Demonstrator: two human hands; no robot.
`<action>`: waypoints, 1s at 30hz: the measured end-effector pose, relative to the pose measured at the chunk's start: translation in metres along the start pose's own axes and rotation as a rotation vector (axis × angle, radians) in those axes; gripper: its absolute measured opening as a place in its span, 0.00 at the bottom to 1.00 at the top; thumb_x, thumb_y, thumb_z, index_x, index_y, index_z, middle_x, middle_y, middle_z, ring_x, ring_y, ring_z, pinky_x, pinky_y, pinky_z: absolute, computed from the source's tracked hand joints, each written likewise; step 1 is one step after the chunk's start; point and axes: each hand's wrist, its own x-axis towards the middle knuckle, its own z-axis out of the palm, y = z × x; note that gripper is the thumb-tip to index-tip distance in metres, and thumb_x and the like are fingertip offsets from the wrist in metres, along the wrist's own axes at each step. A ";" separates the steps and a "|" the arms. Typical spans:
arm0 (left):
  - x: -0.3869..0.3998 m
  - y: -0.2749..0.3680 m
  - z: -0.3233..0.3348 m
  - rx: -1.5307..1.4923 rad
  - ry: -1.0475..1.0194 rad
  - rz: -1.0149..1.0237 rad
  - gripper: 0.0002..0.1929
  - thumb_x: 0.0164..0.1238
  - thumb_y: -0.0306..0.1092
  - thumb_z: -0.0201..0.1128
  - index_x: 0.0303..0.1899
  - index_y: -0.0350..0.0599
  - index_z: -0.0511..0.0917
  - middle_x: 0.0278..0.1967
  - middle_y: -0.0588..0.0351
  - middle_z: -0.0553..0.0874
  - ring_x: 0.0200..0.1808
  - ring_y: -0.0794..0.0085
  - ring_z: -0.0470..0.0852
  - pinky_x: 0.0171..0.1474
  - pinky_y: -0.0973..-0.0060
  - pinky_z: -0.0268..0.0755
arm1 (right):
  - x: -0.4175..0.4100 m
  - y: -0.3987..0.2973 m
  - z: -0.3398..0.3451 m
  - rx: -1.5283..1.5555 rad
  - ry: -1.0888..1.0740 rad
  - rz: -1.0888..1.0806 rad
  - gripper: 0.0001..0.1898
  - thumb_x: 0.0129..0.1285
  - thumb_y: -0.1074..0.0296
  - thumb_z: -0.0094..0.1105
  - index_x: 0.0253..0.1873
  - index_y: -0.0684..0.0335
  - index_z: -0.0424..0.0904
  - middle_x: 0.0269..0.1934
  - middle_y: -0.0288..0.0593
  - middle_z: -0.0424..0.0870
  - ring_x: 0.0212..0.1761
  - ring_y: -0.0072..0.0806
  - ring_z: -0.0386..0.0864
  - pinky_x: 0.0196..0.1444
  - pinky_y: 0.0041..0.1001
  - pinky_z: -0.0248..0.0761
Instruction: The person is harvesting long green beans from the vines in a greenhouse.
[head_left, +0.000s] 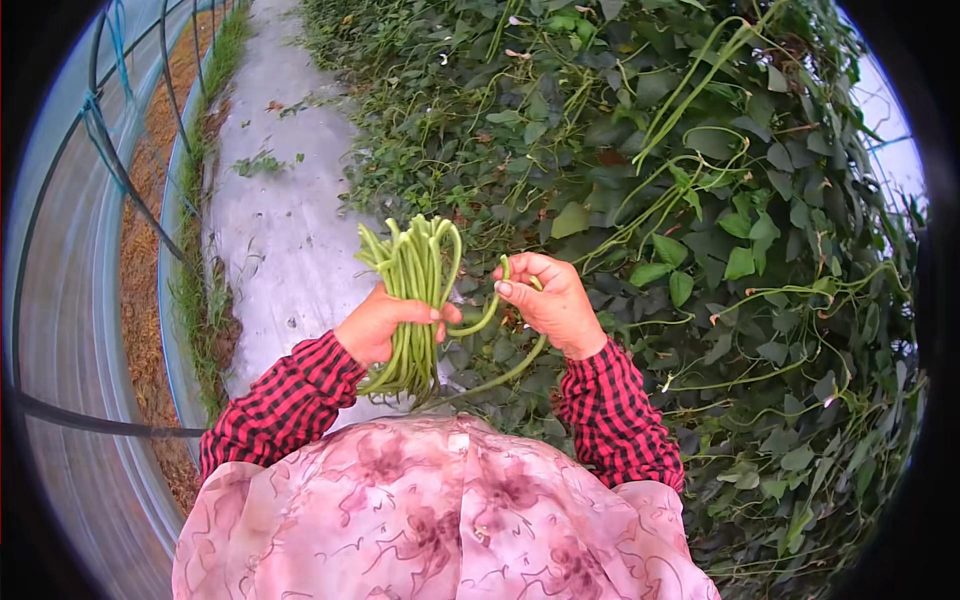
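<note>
My left hand (390, 321) is closed around a thick bundle of yard-long beans (412, 277), its thumb across the front. The pods' upper ends fan out above the fist, and their lower parts bunch beneath it. Between thumb and fingertips, my right hand (551, 296) pinches the end of a loose bean pod (484, 319) that curves over to the bundle. A further pod (525, 364) hangs from the right palm and runs down to the left, towards the bundle's lower end. Part of both pods is hidden by the hands and the bundle.
Dense bean vines (660, 225) fill the right side, with long pods (694, 82) hanging among the leaves. A pale ground sheet (292, 202) runs along the left, bordered by grass (199, 247). Beyond it stand plastic film walling (75, 315) and dark hoop poles (124, 169).
</note>
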 end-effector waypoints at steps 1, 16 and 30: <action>-0.001 0.000 0.000 0.024 -0.001 -0.006 0.18 0.49 0.23 0.61 0.45 0.39 0.70 0.35 0.45 0.81 0.30 0.64 0.81 0.35 0.69 0.76 | 0.001 -0.001 0.003 0.007 0.007 0.025 0.07 0.58 0.73 0.60 0.41 0.63 0.76 0.27 0.28 0.76 0.23 0.09 0.66 0.22 0.11 0.56; -0.003 -0.008 0.006 0.004 -0.109 -0.052 0.25 0.49 0.19 0.60 0.53 0.41 0.67 0.32 0.48 0.81 0.28 0.67 0.81 0.32 0.72 0.76 | 0.019 0.020 0.020 -0.009 -0.062 -0.056 0.05 0.55 0.74 0.63 0.34 0.63 0.75 0.29 0.28 0.74 0.33 0.13 0.70 0.38 0.17 0.65; 0.003 -0.016 0.000 -0.021 0.108 -0.024 0.19 0.48 0.17 0.60 0.45 0.38 0.70 0.30 0.48 0.81 0.26 0.65 0.80 0.31 0.71 0.75 | 0.017 0.017 0.034 -0.034 0.106 -0.081 0.13 0.69 0.62 0.43 0.50 0.65 0.70 0.33 0.35 0.74 0.33 0.18 0.70 0.35 0.17 0.64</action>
